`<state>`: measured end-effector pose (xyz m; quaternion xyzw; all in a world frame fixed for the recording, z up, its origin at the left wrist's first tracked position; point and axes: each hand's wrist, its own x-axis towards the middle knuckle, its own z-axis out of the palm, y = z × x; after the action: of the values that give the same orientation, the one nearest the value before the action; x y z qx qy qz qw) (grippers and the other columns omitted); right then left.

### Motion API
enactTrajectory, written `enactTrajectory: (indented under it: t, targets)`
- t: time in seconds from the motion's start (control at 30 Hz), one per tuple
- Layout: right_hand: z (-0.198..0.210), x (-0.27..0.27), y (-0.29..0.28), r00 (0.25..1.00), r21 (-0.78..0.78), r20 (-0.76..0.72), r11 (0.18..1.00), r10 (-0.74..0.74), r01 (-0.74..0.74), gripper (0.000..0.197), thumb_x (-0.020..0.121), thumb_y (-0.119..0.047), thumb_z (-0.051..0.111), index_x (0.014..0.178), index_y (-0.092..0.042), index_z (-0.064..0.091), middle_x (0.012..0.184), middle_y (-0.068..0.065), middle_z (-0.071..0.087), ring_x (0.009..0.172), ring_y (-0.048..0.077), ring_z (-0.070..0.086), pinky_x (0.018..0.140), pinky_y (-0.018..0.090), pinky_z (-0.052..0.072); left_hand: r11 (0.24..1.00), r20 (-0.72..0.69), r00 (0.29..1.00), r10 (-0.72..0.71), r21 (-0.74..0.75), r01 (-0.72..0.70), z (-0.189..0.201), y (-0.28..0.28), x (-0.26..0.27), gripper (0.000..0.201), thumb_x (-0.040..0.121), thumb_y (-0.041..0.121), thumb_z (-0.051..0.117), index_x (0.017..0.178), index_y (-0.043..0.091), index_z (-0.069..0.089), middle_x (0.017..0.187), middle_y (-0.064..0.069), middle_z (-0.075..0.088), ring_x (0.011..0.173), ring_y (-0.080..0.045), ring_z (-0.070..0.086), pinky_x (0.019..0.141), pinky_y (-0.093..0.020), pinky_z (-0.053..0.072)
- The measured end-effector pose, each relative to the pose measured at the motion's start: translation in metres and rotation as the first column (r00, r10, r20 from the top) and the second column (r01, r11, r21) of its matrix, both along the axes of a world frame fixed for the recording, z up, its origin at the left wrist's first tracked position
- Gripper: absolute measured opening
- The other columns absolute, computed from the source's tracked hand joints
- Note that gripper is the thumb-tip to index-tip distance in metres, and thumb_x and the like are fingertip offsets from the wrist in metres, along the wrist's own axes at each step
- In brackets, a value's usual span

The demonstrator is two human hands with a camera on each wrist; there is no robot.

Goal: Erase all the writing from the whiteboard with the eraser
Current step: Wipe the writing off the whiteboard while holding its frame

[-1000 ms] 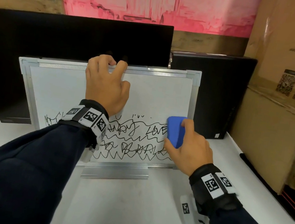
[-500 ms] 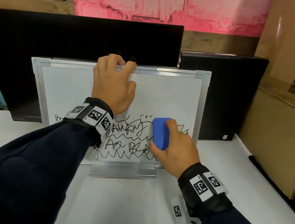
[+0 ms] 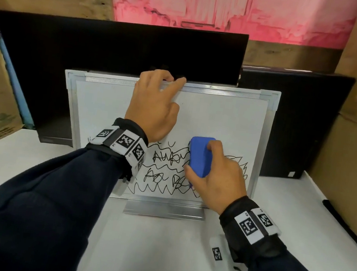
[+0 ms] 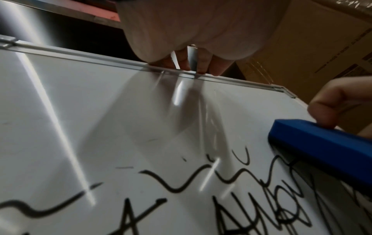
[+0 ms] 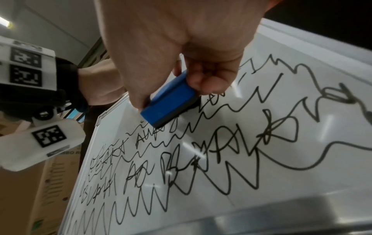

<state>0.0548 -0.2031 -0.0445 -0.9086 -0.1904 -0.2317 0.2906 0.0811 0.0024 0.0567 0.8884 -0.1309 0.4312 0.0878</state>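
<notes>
With your left hand (image 3: 154,106) hooked over the top rim of the upright whiteboard (image 3: 228,119) and your right hand (image 3: 217,175) gripping the blue eraser (image 3: 199,156) flat against the scribbles, you are mid-wipe, so next sweep firmly across the remaining lower lines.

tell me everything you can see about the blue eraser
The blue eraser is a rounded rectangular block, foam-like, with a dark wiping layer underneath. The right hand pinches its sides and holds it flat against the whiteboard, long side vertical, over the upper scribbled line right of centre. Black writing remains below and on both sides.
</notes>
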Motion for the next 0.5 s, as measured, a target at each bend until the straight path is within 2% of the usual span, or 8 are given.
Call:
enactTrajectory:
  t: [0.17, 0.23, 0.33, 0.43, 0.5]
  targets:
    - [-0.002, -0.005, 0.010, 0.997, -0.025, -0.064, 0.999, 0.033, -0.035, 0.060, 0.081, -0.059, 0.065, 0.119, -0.029, 0.030, 0.075, -0.003, 0.057, 0.062, 0.020, 0.057, 0.054, 0.033, 0.050, 1.000, 0.017, 1.000, 0.005, -0.012, -0.005, -0.009, -0.004, -0.008, 0.059, 0.089, 0.028, 0.050, 0.146, 0.015, 0.050, 0.140, -0.009, 0.048, 0.133, -0.032, 0.040, 0.107, -0.048, 0.037]
    - [-0.001, -0.003, 0.014, 0.999, -0.005, -0.031, 1.000, 0.028, -0.029, 0.060, 0.082, -0.061, 0.064, 0.120, -0.028, 0.031, 0.073, -0.004, 0.056, 0.062, 0.020, 0.056, 0.054, 0.034, 0.051, 1.000, 0.006, 1.000, 0.023, -0.016, -0.023, -0.010, -0.005, -0.009, 0.061, 0.087, 0.027, 0.052, 0.146, 0.014, 0.049, 0.141, -0.008, 0.048, 0.133, -0.031, 0.040, 0.108, -0.049, 0.036]
    - [-0.001, -0.001, 0.017, 1.000, -0.002, 0.007, 1.000, 0.018, -0.018, 0.062, 0.083, -0.062, 0.064, 0.123, -0.025, 0.033, 0.073, -0.003, 0.056, 0.063, 0.021, 0.056, 0.055, 0.035, 0.050, 0.999, 0.007, 0.999, 0.037, -0.020, -0.037, -0.007, -0.006, -0.008, 0.059, 0.086, 0.023, 0.049, 0.144, 0.012, 0.051, 0.139, -0.008, 0.051, 0.130, -0.032, 0.043, 0.110, -0.049, 0.034]
    - [-0.003, -0.006, 0.021, 0.996, -0.042, -0.075, 0.998, 0.051, -0.054, 0.061, 0.081, -0.059, 0.067, 0.119, -0.027, 0.031, 0.075, -0.003, 0.056, 0.062, 0.020, 0.057, 0.055, 0.035, 0.053, 1.000, -0.015, 1.000, 0.019, -0.008, -0.019, -0.002, 0.000, -0.008, 0.057, 0.089, 0.022, 0.044, 0.143, 0.012, 0.053, 0.139, -0.008, 0.052, 0.129, -0.033, 0.043, 0.109, -0.048, 0.035]
    - [-0.003, -0.007, 0.023, 0.995, -0.044, -0.080, 0.997, 0.061, -0.065, 0.061, 0.080, -0.059, 0.067, 0.117, -0.028, 0.031, 0.076, -0.004, 0.056, 0.062, 0.019, 0.057, 0.055, 0.034, 0.053, 1.000, -0.042, 0.999, -0.014, 0.005, 0.014, 0.003, 0.006, -0.008, 0.056, 0.090, 0.022, 0.040, 0.144, 0.011, 0.053, 0.139, -0.009, 0.052, 0.127, -0.033, 0.044, 0.106, -0.047, 0.039]
